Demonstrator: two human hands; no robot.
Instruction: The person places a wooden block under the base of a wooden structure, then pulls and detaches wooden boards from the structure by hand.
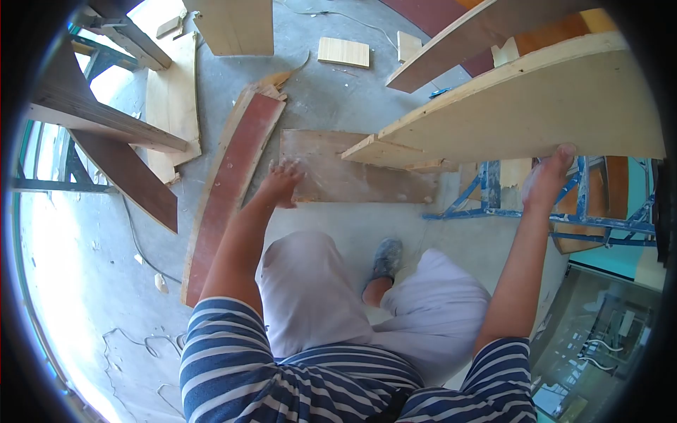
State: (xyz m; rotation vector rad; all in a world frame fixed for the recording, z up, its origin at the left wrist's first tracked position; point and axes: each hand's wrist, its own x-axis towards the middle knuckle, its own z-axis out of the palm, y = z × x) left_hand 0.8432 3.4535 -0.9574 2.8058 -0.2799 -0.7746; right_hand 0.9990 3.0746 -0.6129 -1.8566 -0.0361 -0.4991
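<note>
My right hand (pixel 549 175) grips the lower edge of a long pale wooden panel (pixel 522 106), its thumb against the panel's face. The panel stands tilted on edge, with a curved upper side, and its narrow end reaches toward the middle. My left hand (pixel 285 182) is open, fingers spread, over the left end of a flat brown board (pixel 367 169) on the floor; whether it touches the board I cannot tell. Just left of that hand lies a curved plank (pixel 236 166) with a reddish face and pale wooden edge.
A blue metal trestle (pixel 486 190) stands under the panel at right. More boards lean at left, including a dark curved one (pixel 134 176). Small wood blocks (pixel 343 53) and cables (pixel 141 247) lie on the concrete floor. My shoe (pixel 387 258) is close to the brown board.
</note>
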